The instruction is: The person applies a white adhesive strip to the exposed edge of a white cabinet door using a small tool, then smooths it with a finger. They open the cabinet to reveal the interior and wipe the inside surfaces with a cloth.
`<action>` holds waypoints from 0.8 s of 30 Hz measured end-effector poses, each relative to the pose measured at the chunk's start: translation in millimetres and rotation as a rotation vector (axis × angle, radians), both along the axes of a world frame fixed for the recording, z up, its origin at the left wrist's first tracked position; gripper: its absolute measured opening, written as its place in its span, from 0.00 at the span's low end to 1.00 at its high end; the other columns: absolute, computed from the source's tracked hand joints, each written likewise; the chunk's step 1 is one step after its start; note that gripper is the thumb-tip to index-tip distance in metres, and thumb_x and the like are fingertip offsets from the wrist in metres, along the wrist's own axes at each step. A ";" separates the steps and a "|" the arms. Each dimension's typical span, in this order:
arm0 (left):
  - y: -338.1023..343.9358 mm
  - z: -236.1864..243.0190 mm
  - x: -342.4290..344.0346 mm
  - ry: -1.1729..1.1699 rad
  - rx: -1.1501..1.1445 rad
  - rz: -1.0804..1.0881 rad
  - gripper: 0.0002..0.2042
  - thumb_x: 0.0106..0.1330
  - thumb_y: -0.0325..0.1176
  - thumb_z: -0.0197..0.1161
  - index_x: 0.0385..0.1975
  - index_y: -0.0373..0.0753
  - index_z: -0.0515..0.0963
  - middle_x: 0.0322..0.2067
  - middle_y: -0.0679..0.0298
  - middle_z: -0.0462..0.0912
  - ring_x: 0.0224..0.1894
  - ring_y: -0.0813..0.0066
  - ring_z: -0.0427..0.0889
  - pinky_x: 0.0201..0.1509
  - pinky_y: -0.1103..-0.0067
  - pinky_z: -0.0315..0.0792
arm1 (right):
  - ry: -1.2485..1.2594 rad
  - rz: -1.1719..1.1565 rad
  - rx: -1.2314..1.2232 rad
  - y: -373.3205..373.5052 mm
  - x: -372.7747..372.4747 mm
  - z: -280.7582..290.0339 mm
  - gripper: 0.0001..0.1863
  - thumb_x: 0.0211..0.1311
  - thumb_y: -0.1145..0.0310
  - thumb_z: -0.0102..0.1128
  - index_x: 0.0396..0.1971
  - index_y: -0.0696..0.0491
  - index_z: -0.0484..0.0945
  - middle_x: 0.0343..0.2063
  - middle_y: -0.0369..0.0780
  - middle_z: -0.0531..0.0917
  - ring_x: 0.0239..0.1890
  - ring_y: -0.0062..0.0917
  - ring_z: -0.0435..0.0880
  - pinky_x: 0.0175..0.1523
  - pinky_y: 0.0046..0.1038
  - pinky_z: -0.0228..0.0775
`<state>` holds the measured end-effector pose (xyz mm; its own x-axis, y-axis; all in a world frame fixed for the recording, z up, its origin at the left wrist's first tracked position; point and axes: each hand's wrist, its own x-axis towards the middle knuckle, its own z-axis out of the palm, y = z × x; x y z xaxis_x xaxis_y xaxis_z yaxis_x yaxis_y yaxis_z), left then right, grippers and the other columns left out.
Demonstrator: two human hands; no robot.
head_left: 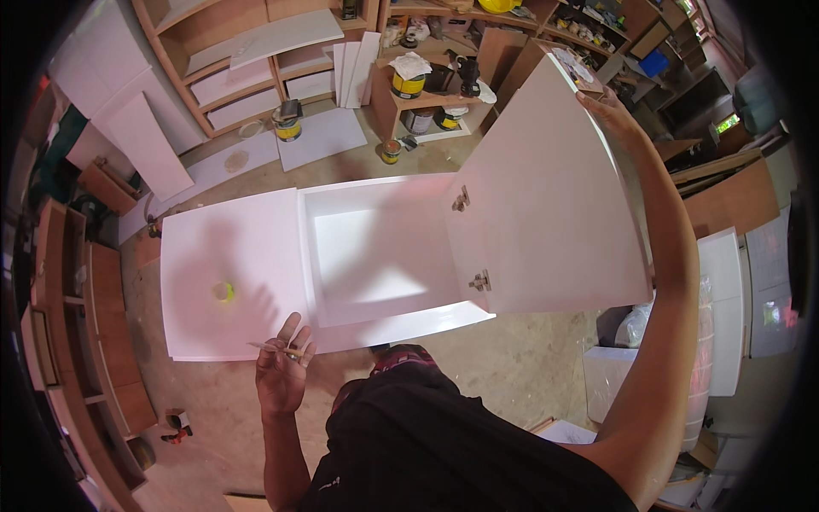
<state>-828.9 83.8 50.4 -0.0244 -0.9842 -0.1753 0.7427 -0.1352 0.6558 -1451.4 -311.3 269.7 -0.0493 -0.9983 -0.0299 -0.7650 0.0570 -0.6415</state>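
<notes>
A white two-door cabinet [388, 328] lies on its back across the middle of my view. The right door [563, 222] is raised, with two metal hinges [480, 281] showing, and the compartment [367, 256] beside it is bare white inside. My right hand [604, 109] grips the top edge of that door. The left door [192, 324] is down, shadowed, with a small yellow-green round item [223, 292] on it. Below that door, near the cabinet's front edge, my left hand [283, 363] holds a thin tool with a light handle [269, 346] between its fingers.
Wooden shelving [213, 85], white panels [320, 141] and paint cans [290, 128] stand beyond the cabinet. A wooden carcass [115, 341] runs along the left. At right are leaning boards [721, 328] and wrapped items [610, 375]. A small red tool [177, 433] lies on the floor.
</notes>
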 end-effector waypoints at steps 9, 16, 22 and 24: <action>8.4 -3.1 8.1 -0.005 -0.005 0.022 0.10 0.67 0.41 0.71 0.46 0.55 0.84 0.75 0.49 0.58 0.75 0.46 0.58 0.74 0.48 0.50 | 0.766 0.011 -0.549 29.2 71.3 16.8 0.56 0.58 0.31 0.64 0.74 0.56 0.56 0.71 0.53 0.63 0.74 0.48 0.61 0.75 0.49 0.54; 3.7 -4.0 13.5 0.014 -0.016 0.019 0.10 0.68 0.40 0.70 0.47 0.57 0.83 0.75 0.50 0.58 0.74 0.49 0.60 0.74 0.49 0.51 | 1.036 0.398 -0.630 107.4 148.4 27.1 0.49 0.61 0.37 0.64 0.74 0.50 0.58 0.72 0.49 0.64 0.76 0.48 0.57 0.77 0.53 0.46; 16.3 1.4 36.3 0.067 -0.099 0.042 0.10 0.68 0.38 0.70 0.48 0.55 0.83 0.75 0.51 0.59 0.71 0.54 0.67 0.73 0.54 0.58 | 0.742 0.639 -0.328 178.0 230.1 27.9 0.39 0.64 0.56 0.68 0.70 0.55 0.64 0.64 0.52 0.73 0.69 0.50 0.68 0.74 0.45 0.56; 29.3 -0.5 49.3 0.058 -0.078 0.087 0.13 0.65 0.39 0.72 0.48 0.56 0.83 0.74 0.52 0.60 0.71 0.55 0.66 0.73 0.56 0.60 | 0.490 0.674 -0.188 200.2 261.4 13.3 0.37 0.64 0.57 0.69 0.68 0.55 0.66 0.64 0.52 0.74 0.68 0.48 0.70 0.72 0.46 0.59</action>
